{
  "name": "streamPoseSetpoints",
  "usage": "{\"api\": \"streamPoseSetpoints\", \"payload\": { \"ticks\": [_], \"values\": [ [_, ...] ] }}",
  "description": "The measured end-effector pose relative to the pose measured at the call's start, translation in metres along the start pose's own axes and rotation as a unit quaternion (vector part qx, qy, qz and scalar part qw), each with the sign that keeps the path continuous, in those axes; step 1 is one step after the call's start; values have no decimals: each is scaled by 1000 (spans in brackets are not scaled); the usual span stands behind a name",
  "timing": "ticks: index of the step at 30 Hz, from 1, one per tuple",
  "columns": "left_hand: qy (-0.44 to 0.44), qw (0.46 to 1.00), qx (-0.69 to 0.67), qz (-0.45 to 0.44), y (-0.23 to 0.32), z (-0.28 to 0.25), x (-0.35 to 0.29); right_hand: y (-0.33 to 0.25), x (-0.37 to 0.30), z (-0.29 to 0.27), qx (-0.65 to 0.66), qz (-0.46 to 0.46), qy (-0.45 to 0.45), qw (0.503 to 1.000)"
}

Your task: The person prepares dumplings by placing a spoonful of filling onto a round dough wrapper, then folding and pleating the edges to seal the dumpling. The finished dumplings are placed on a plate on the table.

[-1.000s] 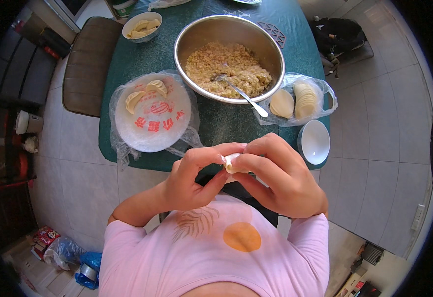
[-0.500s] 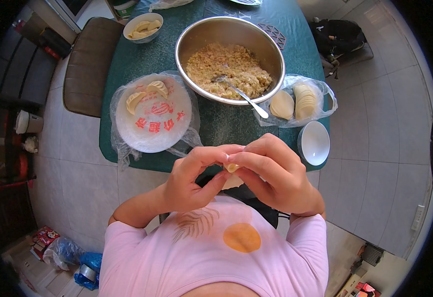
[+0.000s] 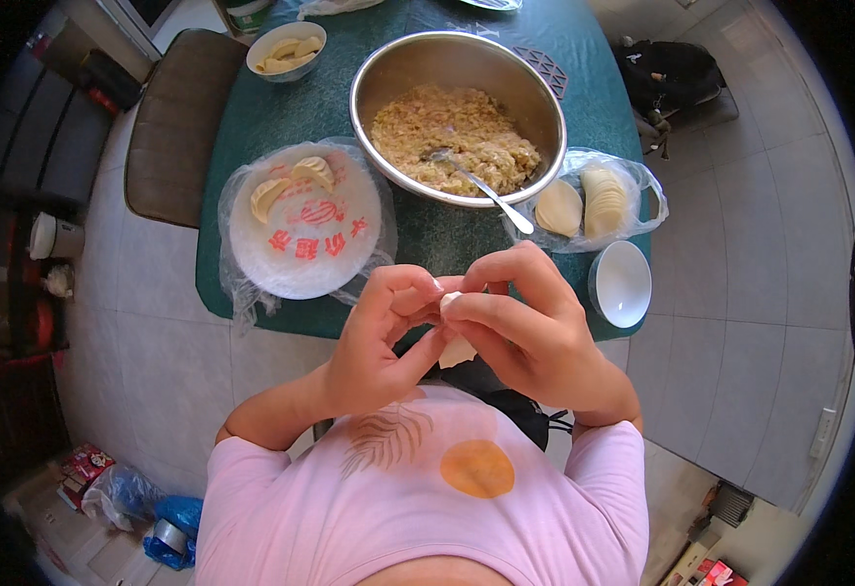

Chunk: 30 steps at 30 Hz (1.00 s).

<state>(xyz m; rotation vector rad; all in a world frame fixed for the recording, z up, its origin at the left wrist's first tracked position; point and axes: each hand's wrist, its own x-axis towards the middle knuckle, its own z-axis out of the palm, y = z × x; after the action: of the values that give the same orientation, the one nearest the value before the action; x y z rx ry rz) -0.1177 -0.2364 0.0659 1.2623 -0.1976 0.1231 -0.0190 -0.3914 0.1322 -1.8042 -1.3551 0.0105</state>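
I see the right hand point(image 3: 535, 327) with its fingertips clamped on a dumpling point(image 3: 451, 301), located between both hands, near the table point(image 3: 437, 234). The left hand's point(image 3: 381, 327) thumb and index fingertip stand apart; I cannot tell whether it grips.

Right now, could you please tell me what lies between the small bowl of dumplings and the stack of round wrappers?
In the head view, the large steel bowl lies between them, holding filling and a spoon.
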Motion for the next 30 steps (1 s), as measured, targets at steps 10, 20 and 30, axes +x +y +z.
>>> {"api": "streamPoseSetpoints", "payload": {
  "ticks": [10, 20, 30],
  "values": [
    [77, 898, -411, -133, -5, -28, -2, 21, -9, 22, 162, 181, 74, 967],
    [198, 907, -373, -12, -14, -30, -6, -7, 2, 73, 89, 177, 33, 980],
    [149, 957, -239, -66, -12, -44, -22, 5, 13, 76, 12, 109, 33, 993]
  ]
}}
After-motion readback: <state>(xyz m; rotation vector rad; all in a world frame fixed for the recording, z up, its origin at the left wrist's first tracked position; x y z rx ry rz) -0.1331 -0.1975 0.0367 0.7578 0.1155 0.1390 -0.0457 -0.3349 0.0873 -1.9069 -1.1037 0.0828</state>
